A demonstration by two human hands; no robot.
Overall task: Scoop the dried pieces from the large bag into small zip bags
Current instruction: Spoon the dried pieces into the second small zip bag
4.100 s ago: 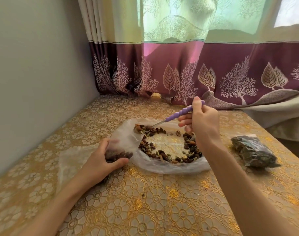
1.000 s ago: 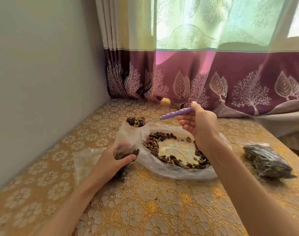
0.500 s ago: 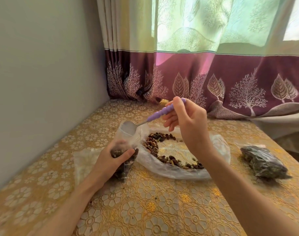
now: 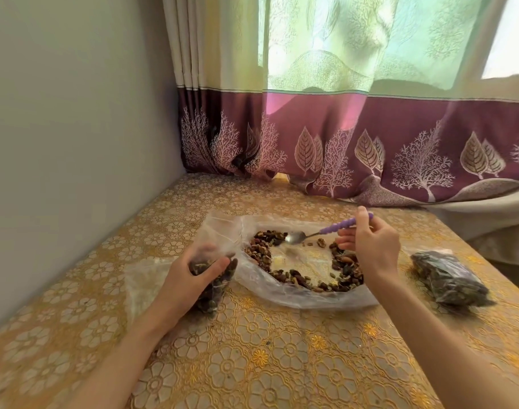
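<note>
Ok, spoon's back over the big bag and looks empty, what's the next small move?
Probably dip the spoon into the dried pieces at the large bag's far left: its bowl is empty and beside that heap, while the left hand holds the small zip bag up, partly filled.

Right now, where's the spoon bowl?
Head view, centre: the spoon bowl sits over the large bag, at the far edge of the dried pieces, handle in the right hand.

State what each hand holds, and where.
Left hand grips the small zip bag around its middle; right hand pinches the spoon by its purple handle.
</note>
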